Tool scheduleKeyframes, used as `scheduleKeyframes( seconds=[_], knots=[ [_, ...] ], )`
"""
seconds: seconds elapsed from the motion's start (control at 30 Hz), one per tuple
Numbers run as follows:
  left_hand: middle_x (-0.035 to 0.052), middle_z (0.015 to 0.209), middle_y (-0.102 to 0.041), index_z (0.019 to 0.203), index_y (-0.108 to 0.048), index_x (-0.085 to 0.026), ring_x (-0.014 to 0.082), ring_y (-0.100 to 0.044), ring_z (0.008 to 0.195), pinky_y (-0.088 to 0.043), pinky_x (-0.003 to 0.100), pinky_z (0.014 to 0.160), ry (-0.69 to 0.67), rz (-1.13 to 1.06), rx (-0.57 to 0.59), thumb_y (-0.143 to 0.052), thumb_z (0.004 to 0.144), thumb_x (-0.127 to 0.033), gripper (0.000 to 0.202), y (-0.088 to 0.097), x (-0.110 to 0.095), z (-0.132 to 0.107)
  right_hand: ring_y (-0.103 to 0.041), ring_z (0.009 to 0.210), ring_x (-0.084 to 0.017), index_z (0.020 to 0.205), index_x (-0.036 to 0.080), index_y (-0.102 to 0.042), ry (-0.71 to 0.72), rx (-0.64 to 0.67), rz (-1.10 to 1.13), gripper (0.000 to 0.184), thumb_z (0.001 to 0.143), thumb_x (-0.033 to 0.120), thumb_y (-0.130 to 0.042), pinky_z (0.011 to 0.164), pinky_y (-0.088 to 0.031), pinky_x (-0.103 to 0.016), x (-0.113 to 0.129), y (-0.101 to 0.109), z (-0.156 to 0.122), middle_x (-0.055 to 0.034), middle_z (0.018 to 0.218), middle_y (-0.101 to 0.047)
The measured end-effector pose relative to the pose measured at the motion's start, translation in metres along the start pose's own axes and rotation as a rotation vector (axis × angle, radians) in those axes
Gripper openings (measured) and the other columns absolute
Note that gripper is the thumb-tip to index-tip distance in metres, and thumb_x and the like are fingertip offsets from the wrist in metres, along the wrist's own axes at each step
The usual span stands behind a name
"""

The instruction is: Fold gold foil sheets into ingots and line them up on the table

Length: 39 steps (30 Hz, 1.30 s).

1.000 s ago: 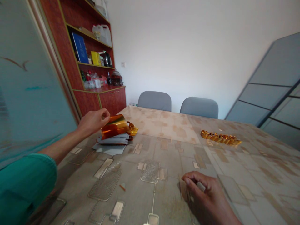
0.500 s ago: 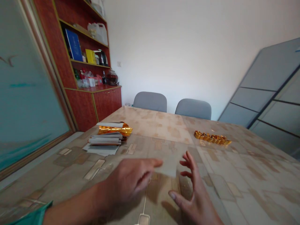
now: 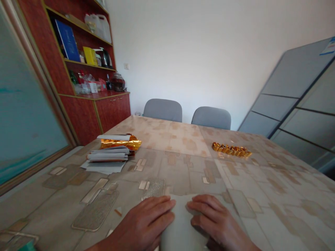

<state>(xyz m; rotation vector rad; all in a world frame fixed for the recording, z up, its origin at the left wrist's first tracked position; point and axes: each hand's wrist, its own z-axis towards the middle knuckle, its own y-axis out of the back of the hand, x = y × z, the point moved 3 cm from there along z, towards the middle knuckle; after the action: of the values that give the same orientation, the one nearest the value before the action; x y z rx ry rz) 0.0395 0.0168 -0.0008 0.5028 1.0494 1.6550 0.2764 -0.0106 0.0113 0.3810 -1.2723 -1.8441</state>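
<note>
A pale sheet of paper (image 3: 181,228), whitish-grey, is at the bottom centre of the head view, close to me. My left hand (image 3: 149,218) grips its left side, fingers together and lying over the edge. On the opposite side my right hand (image 3: 216,216) holds the right edge with bent fingers. The sheet looks slightly curved between the two hands. Both thumbs are hidden, and the near end of the paper runs out of view.
Stacked grey-backed sheets (image 3: 108,158) lie at the left, with shiny gold foil sheets (image 3: 120,142) behind. A row of small folded gold pieces (image 3: 230,149) sits farther right. Two grey chairs (image 3: 162,109) stand beyond the patterned table (image 3: 180,139). A red cabinet (image 3: 112,109) is back left.
Both hands have come down onto the pale sheet, one at each side. Before, my right hand was open above the table and my left had a finger extended. The view has shifted slightly.
</note>
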Motion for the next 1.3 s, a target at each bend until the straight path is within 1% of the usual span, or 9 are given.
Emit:
scheduleKeyframes(
  seconds=[0.1, 0.27, 0.4, 0.5, 0.67, 0.8, 0.9, 1.1, 1.3],
  knots=[
    [0.0104, 0.119, -0.076, 0.116, -0.069, -0.023, 0.0294, -0.074, 0.105, -0.060, 0.036, 0.092, 0.003, 0.033, 0.078, -0.057, 0.078, -0.006, 0.043, -0.014, -0.004, -0.009, -0.068, 0.103, -0.023, 0.099, 0.022, -0.066, -0.019, 0.150, 0.052, 0.014, 0.087, 0.018, -0.060, 0.093, -0.053, -0.033, 0.008, -0.003, -0.002, -0.0060, 0.115, -0.076],
    [0.0113, 0.119, -0.075, 0.114, -0.068, -0.019, 0.0310, -0.074, 0.103, -0.062, 0.036, 0.086, -0.037, 0.086, 0.127, -0.062, 0.079, -0.014, 0.036, -0.021, -0.010, -0.016, -0.066, 0.101, -0.023, 0.101, 0.021, -0.067, -0.038, 0.247, 0.098, 0.013, 0.095, 0.026, -0.057, 0.094, -0.051, -0.035, 0.011, -0.001, -0.004, -0.0066, 0.114, -0.075],
    [0.0036, 0.111, -0.079, 0.110, -0.068, -0.019, 0.0185, -0.075, 0.099, -0.060, 0.025, 0.086, -0.097, 0.168, -0.027, -0.051, 0.091, -0.008, 0.027, -0.016, -0.004, -0.024, -0.066, 0.091, -0.021, 0.099, 0.020, -0.065, 0.009, 0.198, 0.146, 0.026, 0.105, 0.037, -0.046, 0.087, -0.052, -0.033, 0.013, -0.006, -0.006, -0.0067, 0.104, -0.076],
    [0.0029, 0.111, -0.079, 0.111, -0.067, -0.020, 0.0177, -0.074, 0.100, -0.059, 0.026, 0.087, -0.086, 0.234, -0.063, -0.045, 0.095, -0.008, 0.030, -0.012, 0.002, -0.027, -0.067, 0.088, -0.019, 0.097, 0.021, -0.065, 0.002, 0.179, 0.190, 0.028, 0.105, 0.039, -0.046, 0.085, -0.052, -0.032, 0.014, -0.007, -0.006, -0.0049, 0.100, -0.076],
    [0.0002, 0.103, -0.080, 0.103, -0.069, -0.023, 0.0191, -0.074, 0.089, -0.060, 0.025, 0.080, 0.010, 0.109, -0.026, -0.063, 0.092, -0.037, 0.019, 0.003, -0.001, -0.015, -0.066, 0.101, -0.021, 0.108, 0.023, -0.067, -0.183, 0.153, 0.391, 0.019, 0.101, 0.038, -0.057, 0.093, -0.052, -0.035, 0.012, 0.007, -0.009, -0.0073, 0.110, -0.074],
    [-0.0002, 0.095, -0.078, 0.096, -0.066, -0.023, 0.0168, -0.073, 0.083, -0.059, 0.022, 0.076, 0.112, 0.018, -0.036, -0.058, 0.094, -0.029, 0.010, 0.006, -0.005, -0.008, -0.065, 0.100, -0.022, 0.099, 0.023, -0.068, -0.368, 0.140, 0.582, 0.016, 0.098, 0.037, -0.060, 0.088, -0.054, -0.036, 0.001, 0.004, -0.018, -0.0069, 0.104, -0.070],
    [0.0004, 0.089, -0.076, 0.100, -0.063, -0.022, 0.0150, -0.072, 0.077, -0.058, 0.021, 0.070, 0.247, -0.026, -0.029, -0.050, 0.096, -0.022, 0.013, -0.002, -0.003, -0.010, -0.064, 0.084, -0.020, 0.085, 0.021, -0.065, -0.469, 0.126, 0.542, 0.023, 0.099, 0.038, -0.056, 0.075, -0.052, -0.032, -0.009, -0.006, -0.022, -0.0046, 0.088, -0.067],
    [0.0032, 0.106, -0.076, 0.141, -0.044, -0.021, 0.0174, -0.074, 0.087, -0.061, 0.026, 0.075, 0.299, 0.033, 0.004, -0.048, 0.095, -0.018, 0.046, -0.015, 0.001, -0.016, -0.061, 0.071, -0.020, 0.075, 0.018, -0.065, -0.614, 0.077, 0.364, 0.025, 0.096, 0.031, -0.058, 0.064, -0.042, -0.030, -0.018, -0.020, -0.015, -0.0035, 0.074, -0.065],
    [0.0134, 0.149, -0.054, 0.133, -0.057, -0.021, 0.0232, -0.065, 0.119, -0.060, 0.032, 0.089, 0.200, 0.189, 0.018, -0.045, 0.091, -0.007, 0.045, -0.017, -0.003, -0.016, -0.060, 0.075, -0.020, 0.075, 0.021, -0.069, -0.524, 0.059, 0.269, 0.013, 0.087, 0.019, -0.074, 0.070, -0.037, -0.032, -0.013, -0.025, -0.011, 0.0001, 0.075, -0.069]
  ],
)
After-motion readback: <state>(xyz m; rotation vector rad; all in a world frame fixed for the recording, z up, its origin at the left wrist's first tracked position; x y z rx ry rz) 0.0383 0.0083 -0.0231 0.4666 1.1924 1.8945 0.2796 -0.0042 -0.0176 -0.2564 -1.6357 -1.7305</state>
